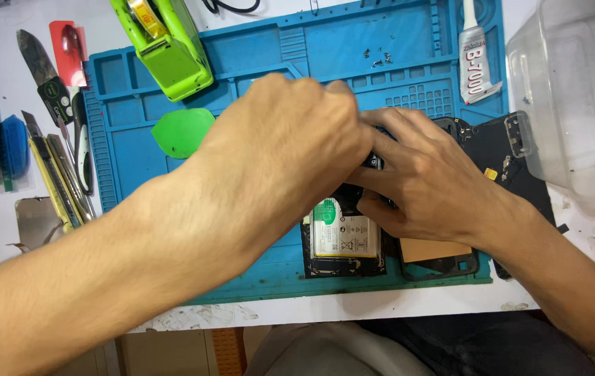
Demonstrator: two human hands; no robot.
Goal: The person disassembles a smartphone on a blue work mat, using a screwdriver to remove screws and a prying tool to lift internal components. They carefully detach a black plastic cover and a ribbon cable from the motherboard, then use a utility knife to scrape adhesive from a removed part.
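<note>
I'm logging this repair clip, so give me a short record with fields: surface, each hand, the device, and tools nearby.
surface: blue work mat on a white bench
left hand: over the upper end of the opened phone, fingers curled; grip hidden
right hand: fingers on the same end
device: battery exposed; a dark back cover beside it
tools nearby: green pick, glue tube, green device, clear plastic tub

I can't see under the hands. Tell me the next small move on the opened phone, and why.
Probably lift the left hand slightly aside. It covers the upper part of the opened phone, where the right hand has its fingers pressed. Only the battery end shows on the blue mat, so the spot being worked is hidden.
</note>
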